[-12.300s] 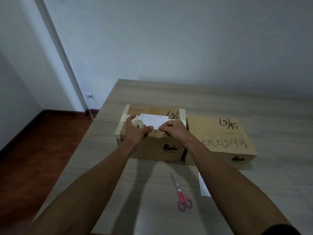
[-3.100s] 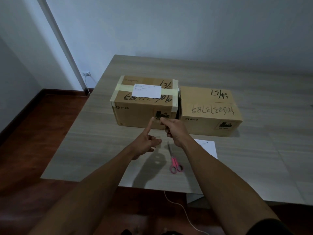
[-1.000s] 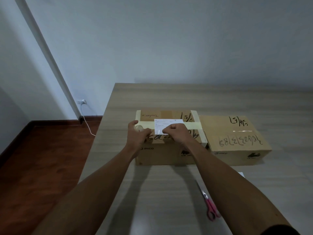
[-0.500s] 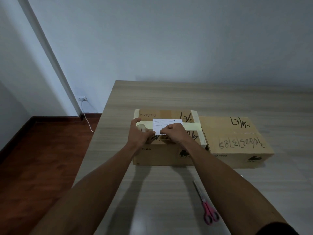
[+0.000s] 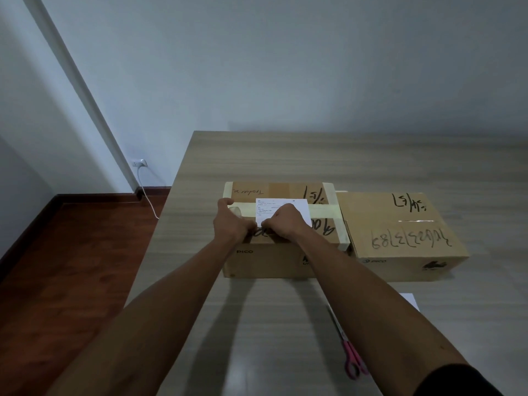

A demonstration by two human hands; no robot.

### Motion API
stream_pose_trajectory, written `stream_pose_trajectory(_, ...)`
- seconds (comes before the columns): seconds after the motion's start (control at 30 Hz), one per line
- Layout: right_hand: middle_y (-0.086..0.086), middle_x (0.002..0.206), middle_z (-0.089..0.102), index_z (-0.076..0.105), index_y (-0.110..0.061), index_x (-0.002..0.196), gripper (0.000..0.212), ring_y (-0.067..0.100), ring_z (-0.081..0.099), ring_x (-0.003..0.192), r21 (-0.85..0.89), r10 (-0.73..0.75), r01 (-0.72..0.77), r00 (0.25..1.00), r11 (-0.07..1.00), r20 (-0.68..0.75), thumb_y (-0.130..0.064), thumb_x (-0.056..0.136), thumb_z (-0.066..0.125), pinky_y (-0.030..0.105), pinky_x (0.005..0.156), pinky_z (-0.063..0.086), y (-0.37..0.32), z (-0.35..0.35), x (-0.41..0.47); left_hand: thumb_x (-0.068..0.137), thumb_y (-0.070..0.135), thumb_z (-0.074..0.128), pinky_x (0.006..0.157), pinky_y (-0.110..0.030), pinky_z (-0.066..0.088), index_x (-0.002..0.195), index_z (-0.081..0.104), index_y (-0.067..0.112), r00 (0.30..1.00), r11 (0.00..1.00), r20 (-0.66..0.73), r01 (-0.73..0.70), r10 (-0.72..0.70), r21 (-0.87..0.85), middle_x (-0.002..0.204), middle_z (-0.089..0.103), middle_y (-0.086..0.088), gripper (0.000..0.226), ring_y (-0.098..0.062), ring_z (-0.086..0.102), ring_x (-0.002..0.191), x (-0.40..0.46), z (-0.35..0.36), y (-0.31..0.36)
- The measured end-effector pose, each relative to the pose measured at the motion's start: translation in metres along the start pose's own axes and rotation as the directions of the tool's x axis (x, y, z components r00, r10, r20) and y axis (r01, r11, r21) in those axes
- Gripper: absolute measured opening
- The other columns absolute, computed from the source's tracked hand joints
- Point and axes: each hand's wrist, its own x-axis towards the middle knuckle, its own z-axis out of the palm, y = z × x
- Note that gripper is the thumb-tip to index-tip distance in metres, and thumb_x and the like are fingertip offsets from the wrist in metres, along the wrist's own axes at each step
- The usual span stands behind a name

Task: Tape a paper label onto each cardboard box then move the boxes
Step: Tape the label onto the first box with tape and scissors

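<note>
Two cardboard boxes stand side by side on the table. The left box (image 5: 288, 192) is bound with pale tape and carries a white paper label (image 5: 278, 207) on its top. My left hand (image 5: 232, 224) grips a roll of clear tape (image 5: 236, 210) on the box top, left of the label. My right hand (image 5: 284, 222) lies on the label's near edge, its fingertips pinching the tape end close to my left thumb. The right box (image 5: 400, 227) has black handwriting and no label.
Pink-handled scissors (image 5: 353, 358) lie on the wooden table (image 5: 285, 155) near my right forearm. A white sheet of paper (image 5: 410, 300) lies in front of the right box. The table's left edge drops to a dark wood floor (image 5: 65, 252).
Both hands have drawn closer together at the label's near left corner. The view has shifted slightly; the boxes have not moved.
</note>
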Motion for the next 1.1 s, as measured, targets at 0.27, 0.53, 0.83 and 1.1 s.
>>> stream_pose_trajectory(0.27,0.005,0.067,0.053,0.053,-0.009,0.074,0.027,0.018,0.049,0.058,-0.023,0.028,-0.028,1.000,0.999,-0.013,-0.019,0.082,0.077,0.025,0.048,0.032,0.003,0.001,0.004,0.073,0.002,0.086,0.061,-0.025,0.054,0.140,0.037,0.022,1.000,0.999,0.006,0.010,-0.010,0.042,0.115,0.054,-0.007,0.085,-0.024,0.061,0.098,0.001,0.000,0.004)
stream_pose_trajectory(0.53,0.004,0.069,0.057,0.058,-0.010,0.073,0.027,0.017,0.053,0.061,0.002,0.025,-0.025,1.000,1.000,-0.015,-0.027,0.079,0.078,0.027,0.051,0.036,0.004,0.003,0.007,0.071,0.006,0.089,0.068,-0.028,0.054,0.139,0.038,0.022,1.000,0.998,0.006,0.021,-0.021,0.052,0.126,0.058,-0.014,0.086,-0.027,0.061,0.103,0.001,-0.001,0.005)
stream_pose_trajectory(0.83,0.008,0.081,0.064,0.062,-0.006,0.086,0.038,0.019,0.058,0.067,-0.057,0.040,-0.042,0.998,0.997,-0.043,-0.031,0.074,0.087,0.026,0.048,0.036,0.004,0.008,0.008,0.072,0.004,0.088,0.067,-0.029,0.056,0.137,0.037,0.019,1.000,0.998,-0.006,0.021,-0.020,0.062,0.114,0.052,-0.008,0.084,-0.027,0.062,0.101,-0.003,0.000,0.008)
stream_pose_trajectory(1.1,0.010,0.098,0.065,0.059,-0.004,0.106,0.055,0.023,0.061,0.083,-0.081,0.091,-0.094,0.995,0.992,-0.037,-0.033,0.073,0.092,0.026,0.049,0.035,0.000,0.006,0.008,0.072,0.007,0.089,0.076,-0.036,0.057,0.136,0.035,0.015,0.999,0.992,-0.039,-0.011,0.016,0.122,0.108,0.051,-0.007,0.084,-0.025,0.056,0.095,-0.005,0.003,0.013)
